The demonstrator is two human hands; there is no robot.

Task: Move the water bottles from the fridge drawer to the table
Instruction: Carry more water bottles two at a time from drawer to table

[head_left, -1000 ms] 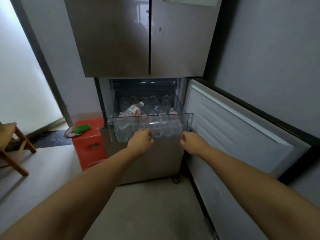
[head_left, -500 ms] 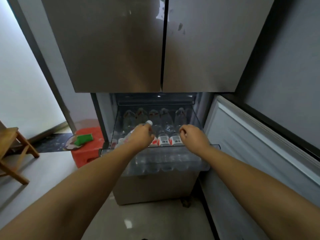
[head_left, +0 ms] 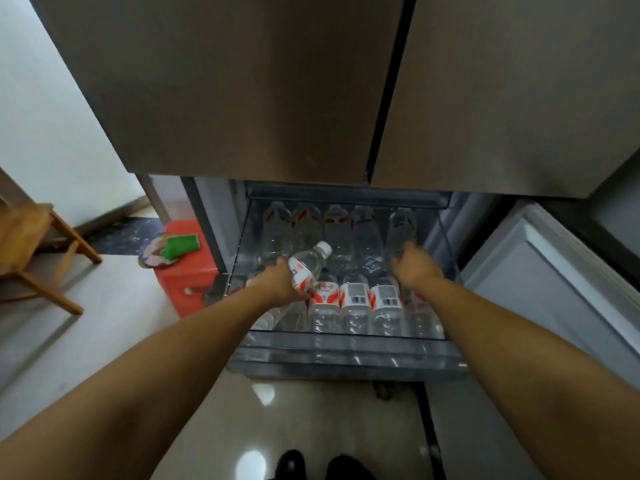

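The clear fridge drawer is pulled out below the closed upper doors. Several water bottles with red and white labels lie in it in two rows. My left hand grips one bottle that lies slanted on top of the others, its white cap pointing up and to the right. My right hand reaches into the right side of the drawer, its fingers curled round a bottle in the back row. The table is out of view.
The lower fridge door stands open on the right. A red stool with a green sponge and a plate stands left of the fridge. A wooden chair is at the far left. My shoes show at the bottom edge.
The drawer has slid out from the fridge. Both hands left its front edge and went inside: the left took hold of the top bottle, the right reached a back-row bottle. The camera moved closer.
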